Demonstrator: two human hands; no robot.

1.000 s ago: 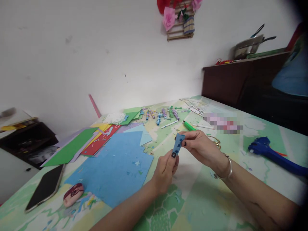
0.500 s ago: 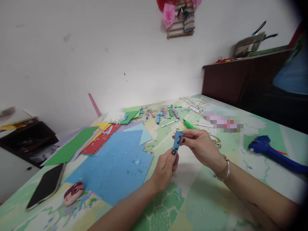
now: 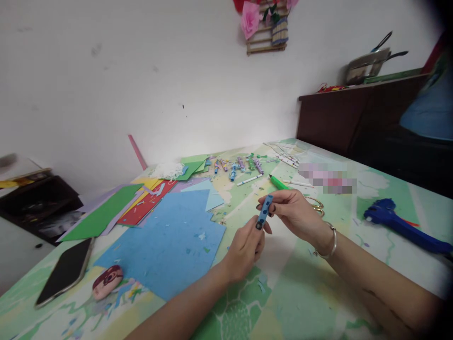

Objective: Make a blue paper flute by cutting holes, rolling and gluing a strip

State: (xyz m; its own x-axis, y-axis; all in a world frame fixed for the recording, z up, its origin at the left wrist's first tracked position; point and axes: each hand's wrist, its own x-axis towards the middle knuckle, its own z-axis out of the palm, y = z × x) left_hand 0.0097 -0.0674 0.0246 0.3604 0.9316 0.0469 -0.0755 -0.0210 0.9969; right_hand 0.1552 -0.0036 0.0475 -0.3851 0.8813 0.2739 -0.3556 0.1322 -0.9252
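Observation:
A small blue paper roll with dark spots point(image 3: 266, 210) is held tilted between both hands, above the table. My left hand point(image 3: 246, 245) pinches its lower end, thumb on top. At the upper end, the thumb and fingers of my right hand point(image 3: 293, 212) close around it. Gold-handled scissors point(image 3: 316, 204) lie partly hidden behind my right hand. Just beyond it is a green pen point(image 3: 278, 182). A large blue paper sheet point(image 3: 177, 236), strewn with scraps, lies to the left of my hands.
Several small decorated paper rolls point(image 3: 241, 164) and a white marker point(image 3: 249, 180) lie toward the back. A blue glue gun point(image 3: 399, 225) is at right. On the left are coloured sheets point(image 3: 102, 212), a phone point(image 3: 65, 271) and a pink case point(image 3: 108, 282).
The spotted blue paper looks narrower and more tightly rolled than before, and it leans further right. My fingers have shifted slightly along it.

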